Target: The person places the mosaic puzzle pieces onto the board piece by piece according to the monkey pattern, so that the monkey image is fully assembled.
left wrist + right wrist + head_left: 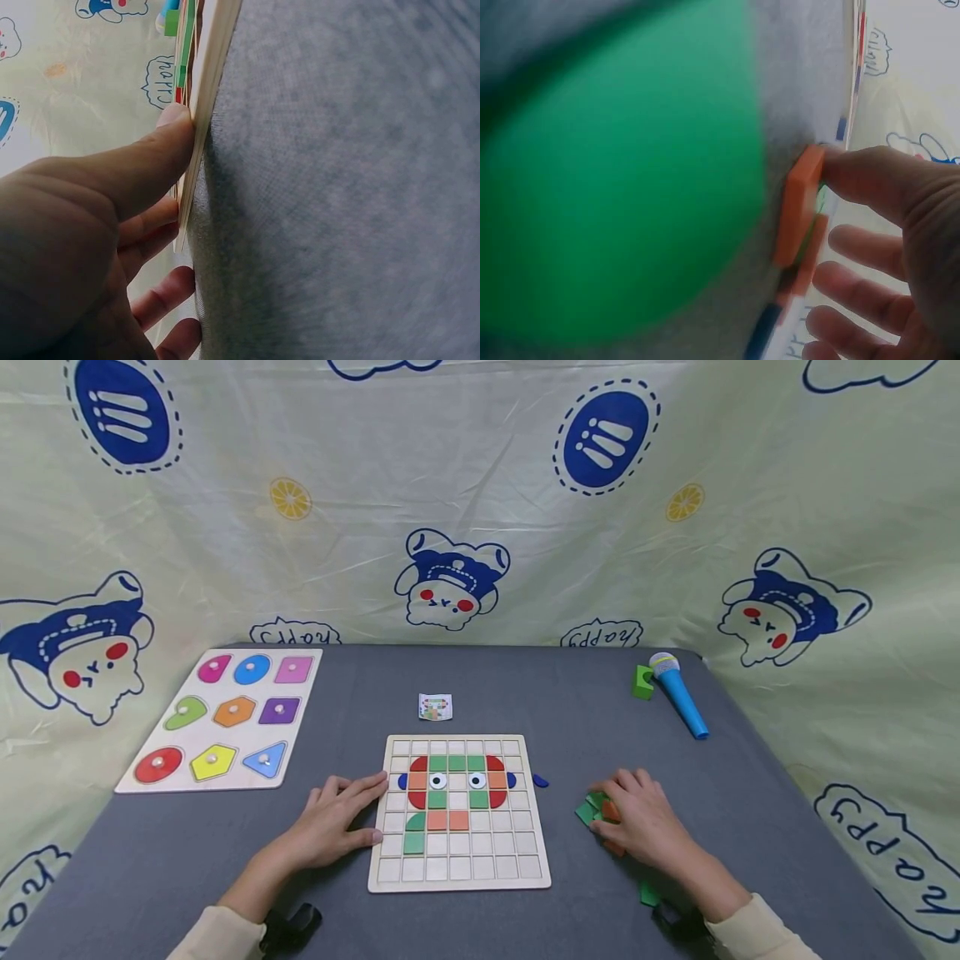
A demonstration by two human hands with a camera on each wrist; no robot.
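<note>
My left hand (333,822) rests at the left edge of a pale gridded board (495,868), thumb and fingertips touching its rim. On the board, green, orange, red and blue tiles and two eye pieces form a pattern. My right hand (645,827) reaches over a small pile of green tiles (587,812) and orange tiles (611,812), partly hidden beneath it. In the right wrist view the thumb is right at an orange tile (801,202), while the other fingers are spread. A green piece (615,180) looms blurred close to that camera.
A blue tile (541,781) lies just right of the board, and a small picture card (435,707) behind it. A shape puzzle board (225,683) is at the back left. A blue microphone (682,697) and a green block (642,682) sit at the back right.
</note>
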